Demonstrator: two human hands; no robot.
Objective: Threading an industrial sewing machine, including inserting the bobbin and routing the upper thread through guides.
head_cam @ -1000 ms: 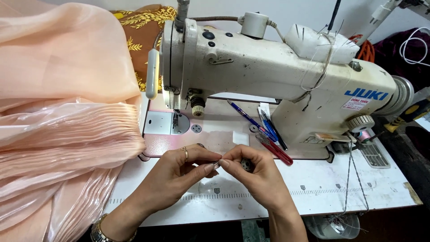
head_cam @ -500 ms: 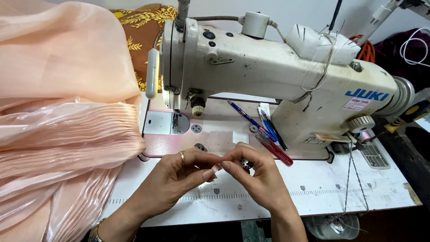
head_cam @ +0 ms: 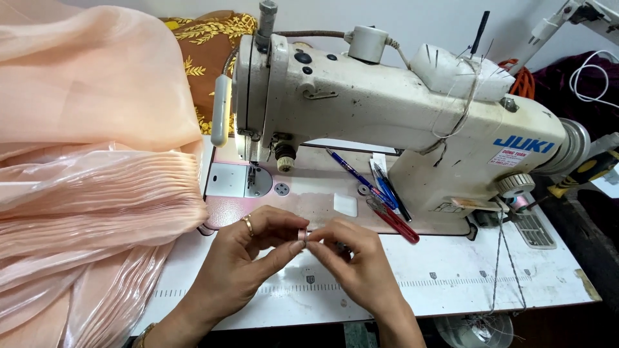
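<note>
— What have the hands got from where you sit?

— I see my left hand (head_cam: 242, 261) and right hand (head_cam: 351, 258) meeting over the front edge of the bench (head_cam: 451, 277), fingertips pinched together on a small metal bobbin (head_cam: 303, 236). Both are closed down to a fine pinch; the left thumb and forefinger grip the bobbin, and the right fingertips touch it from the other side. There is a ring (head_cam: 247, 224) on the left hand.

— And around them?

— The sewing machine (head_cam: 387, 122) stands along the back of the bench, its needle end toward the left. Blue pens (head_cam: 377, 183) and red-handled snips (head_cam: 393, 220) lie on the machine bed, just beyond my right hand. Pleated peach fabric (head_cam: 97, 206) is heaped over the left edge of the bench, near the left wrist but apart from it.
</note>
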